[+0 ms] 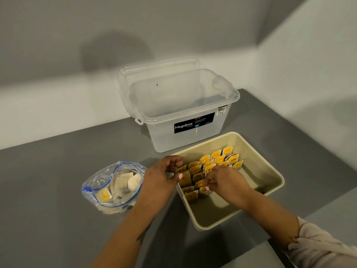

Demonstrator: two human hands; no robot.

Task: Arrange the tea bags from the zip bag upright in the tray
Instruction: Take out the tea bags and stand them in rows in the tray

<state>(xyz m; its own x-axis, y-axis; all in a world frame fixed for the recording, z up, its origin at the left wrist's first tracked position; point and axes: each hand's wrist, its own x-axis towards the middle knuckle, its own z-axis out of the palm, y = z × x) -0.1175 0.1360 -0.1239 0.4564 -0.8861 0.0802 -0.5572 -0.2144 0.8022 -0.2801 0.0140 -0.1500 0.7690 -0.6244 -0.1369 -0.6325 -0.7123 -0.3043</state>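
Observation:
A beige tray [270,171] sits on the grey table, holding several yellow-tagged tea bags [209,165] standing upright in rows along its left side. My right hand [226,182] is inside the tray, fingertips pinched on a tea bag [201,185] in the near rows. My left hand [162,175] hovers at the tray's left rim, fingers curled beside the bags; I cannot tell whether it holds anything. To the left lies a clear zip bag [114,188] with a blue seal, open, with several tea bags still inside.
A clear plastic storage box [185,117] with a black label stands open behind the tray, its lid leaning against the back wall. White walls close off the back and right. The table's front edge runs near my right sleeve [324,246].

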